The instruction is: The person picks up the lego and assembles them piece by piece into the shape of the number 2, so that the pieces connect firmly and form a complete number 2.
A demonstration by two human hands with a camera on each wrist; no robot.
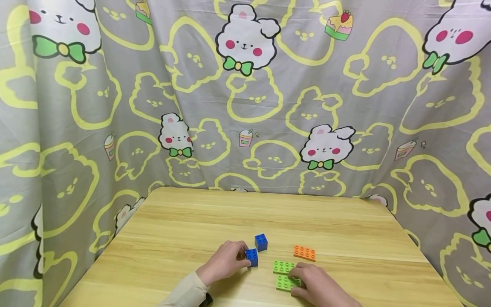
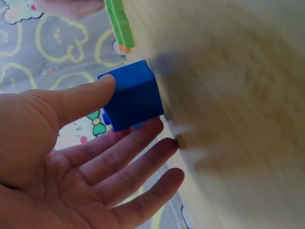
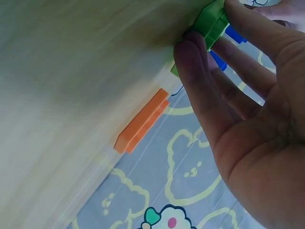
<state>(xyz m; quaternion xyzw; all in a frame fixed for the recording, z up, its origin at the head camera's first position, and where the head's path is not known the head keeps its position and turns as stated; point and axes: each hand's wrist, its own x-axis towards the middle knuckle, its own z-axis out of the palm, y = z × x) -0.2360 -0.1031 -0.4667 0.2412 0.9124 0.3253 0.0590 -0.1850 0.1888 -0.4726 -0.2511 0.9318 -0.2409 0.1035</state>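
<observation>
My left hand pinches a blue toy brick with thumb and fingertips. In the left wrist view the thumb lies against one face of this blue brick, the fingers on the opposite side. A second blue brick stands just behind it. My right hand holds the nearer light green brick, thumb at one side and fingers at the other; its right end is hidden by the hand. Right behind it lies another light green brick, partly covered by the fingers.
An orange brick lies flat, studs up, beyond my right hand. All of this rests on a wooden table. A grey patterned curtain hangs around its back and sides.
</observation>
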